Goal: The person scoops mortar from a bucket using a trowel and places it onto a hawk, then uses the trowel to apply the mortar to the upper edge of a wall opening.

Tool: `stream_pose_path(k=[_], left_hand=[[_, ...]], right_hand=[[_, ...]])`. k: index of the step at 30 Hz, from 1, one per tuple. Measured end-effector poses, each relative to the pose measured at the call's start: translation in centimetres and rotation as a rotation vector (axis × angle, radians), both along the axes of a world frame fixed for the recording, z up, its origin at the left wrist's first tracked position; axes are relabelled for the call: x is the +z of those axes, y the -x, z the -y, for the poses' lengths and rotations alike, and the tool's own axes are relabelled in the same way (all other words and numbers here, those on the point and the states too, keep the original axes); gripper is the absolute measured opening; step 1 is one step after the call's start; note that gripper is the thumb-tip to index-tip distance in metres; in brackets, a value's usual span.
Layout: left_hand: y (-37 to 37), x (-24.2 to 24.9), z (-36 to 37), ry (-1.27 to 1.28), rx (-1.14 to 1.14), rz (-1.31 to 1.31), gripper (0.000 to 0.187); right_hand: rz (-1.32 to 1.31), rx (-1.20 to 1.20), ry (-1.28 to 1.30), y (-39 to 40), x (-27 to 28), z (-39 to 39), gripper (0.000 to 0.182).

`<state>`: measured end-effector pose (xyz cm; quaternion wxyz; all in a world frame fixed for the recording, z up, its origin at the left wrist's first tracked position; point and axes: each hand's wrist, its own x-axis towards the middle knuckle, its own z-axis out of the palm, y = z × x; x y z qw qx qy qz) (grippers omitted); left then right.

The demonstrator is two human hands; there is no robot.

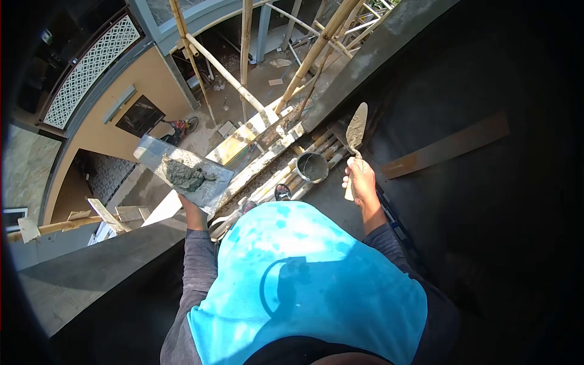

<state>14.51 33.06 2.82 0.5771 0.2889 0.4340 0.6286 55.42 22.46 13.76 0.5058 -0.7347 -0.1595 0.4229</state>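
My right hand [362, 181] is wrapped round the handle of a pointed trowel [356, 126], its blade tipped up and coated with grey mortar. At the left, a flat board [216, 187] carries a heap of wet mortar [184, 174]. My left hand [193, 210] is beneath this board; its fingers are hidden by it, and only the wrist area shows. Between the two hands, lower down, a round bucket [312, 166] with grey contents stands on the bamboo poles, near my foot [282, 192].
Bamboo scaffolding [244, 61] rises ahead, with mortar-splashed planks [243, 139] beside my feet. A grey wall edge [371, 61] runs to the upper right, and a long flat strip [450, 146] lies at the right. Far below are a motorcycle [181, 127] and a building [97, 137].
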Motion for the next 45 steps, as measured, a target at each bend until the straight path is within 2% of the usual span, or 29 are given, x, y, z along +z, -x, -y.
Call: stream_pose_path(k=[6, 33, 34, 36, 40, 42, 45], left_hand=[[0.8, -0.9, -0.2, 0.024, 0.023, -0.13, 0.038], [0.9, -1.2, -1.0, 0.085, 0.016, 0.237, 0.037], [1.0, -1.4, -1.0, 0.085, 0.021, 0.235, 0.037], [1.0, -2.1, -1.0, 0.08, 0.022, 0.029, 0.038], [0.9, -2.1, -1.0, 0.071, 0.023, 0.048, 0.038], [0.5, -1.2, -0.9, 0.1, 0.029, 0.332, 0.039], [-0.2, -0.6, -0.8, 0.105, 0.074, 0.206, 0.047]], right_hand=[[-0.102, -0.131, -0.006, -1.6, -1.4, 0.8, 0.019], [-0.127, -0.107, 0.006, -1.8, -2.0, 0.8, 0.018], [-0.119, -0.107, 0.01, -1.8, -1.9, 0.7, 0.019], [-0.111, -0.111, 0.016, -2.0, -2.0, 0.6, 0.02], [-0.114, -0.108, 0.017, -1.9, -1.9, 0.4, 0.019], [-0.114, -0.102, 0.021, -2.0, -1.9, 0.4, 0.018], [-0.101, -0.099, 0.027, -1.8, -1.7, 0.3, 0.017]])
